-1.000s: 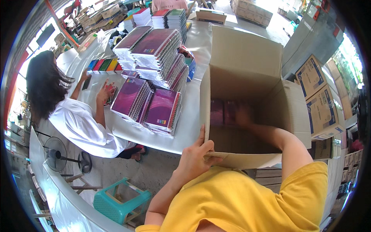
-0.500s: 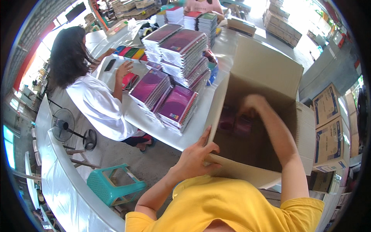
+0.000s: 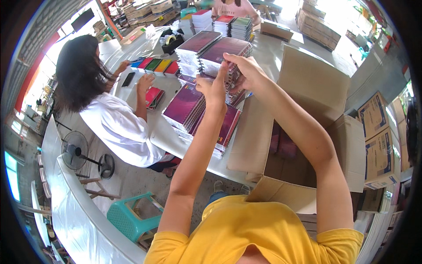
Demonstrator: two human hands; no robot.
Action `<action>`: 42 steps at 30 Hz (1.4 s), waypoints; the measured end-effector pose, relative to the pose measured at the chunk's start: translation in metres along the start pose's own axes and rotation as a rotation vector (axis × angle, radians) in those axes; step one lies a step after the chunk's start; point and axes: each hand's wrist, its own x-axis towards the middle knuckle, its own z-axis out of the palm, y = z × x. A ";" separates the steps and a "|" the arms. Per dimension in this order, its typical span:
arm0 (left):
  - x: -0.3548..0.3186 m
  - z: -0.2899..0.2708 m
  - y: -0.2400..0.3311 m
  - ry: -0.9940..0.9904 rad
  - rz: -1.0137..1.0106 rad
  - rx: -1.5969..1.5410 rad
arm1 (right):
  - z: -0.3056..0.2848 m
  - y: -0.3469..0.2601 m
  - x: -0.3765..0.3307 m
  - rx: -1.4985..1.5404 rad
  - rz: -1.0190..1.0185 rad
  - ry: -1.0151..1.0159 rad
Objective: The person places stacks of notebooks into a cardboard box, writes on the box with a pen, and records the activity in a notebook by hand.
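A tall pile of purple spiral notebooks [image 3: 225, 49] in clear wrap stands on the silvery table. At its near side, my left hand [image 3: 213, 90] has its thumb and fingers against the notebooks. My right hand [image 3: 247, 75] curls around the pile's right near corner, partly hiding the coil bindings. Lower purple spiral notebooks [image 3: 183, 104] lie in front of the pile, partly behind my left forearm. To the right stands an open cardboard box [image 3: 250, 138] with its flaps up. Purple notebooks [image 3: 281, 143] lie inside it, in shadow.
A person in white [image 3: 116, 119] works at the left beside small coloured notebooks [image 3: 154, 66] and a phone [image 3: 128, 79]. Another person [image 3: 231, 8] is across the table. A teal stool [image 3: 134, 215] and fan [image 3: 74, 150] stand at left; closed cartons [image 3: 380, 158] at right.
My right hand has come out of the box and reached to the tall notebook pile. My left hand has left the box's edge and reached there too. The box's left flap now hangs outward.
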 end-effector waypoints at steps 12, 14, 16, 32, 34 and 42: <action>-0.075 0.007 0.021 -0.510 -0.165 -0.410 | -0.124 0.080 -0.038 0.921 -0.287 -0.589; -0.069 0.016 0.026 -0.722 -0.249 -0.546 | -0.110 0.063 -0.066 0.684 -0.425 -0.184; -0.076 0.023 0.029 -0.782 -0.237 -0.527 | -0.110 0.040 -0.114 0.450 -0.646 -0.120; -0.092 -0.040 0.007 -0.468 -0.352 -0.897 | -0.162 0.184 -0.143 -0.644 0.501 -0.170; -0.098 -0.046 -0.004 -0.476 -0.392 -0.918 | -0.159 0.260 -0.147 -0.879 0.228 -0.266; -0.107 -0.048 -0.043 -1.020 -0.344 -0.860 | -0.147 0.120 -0.128 0.241 0.068 -0.199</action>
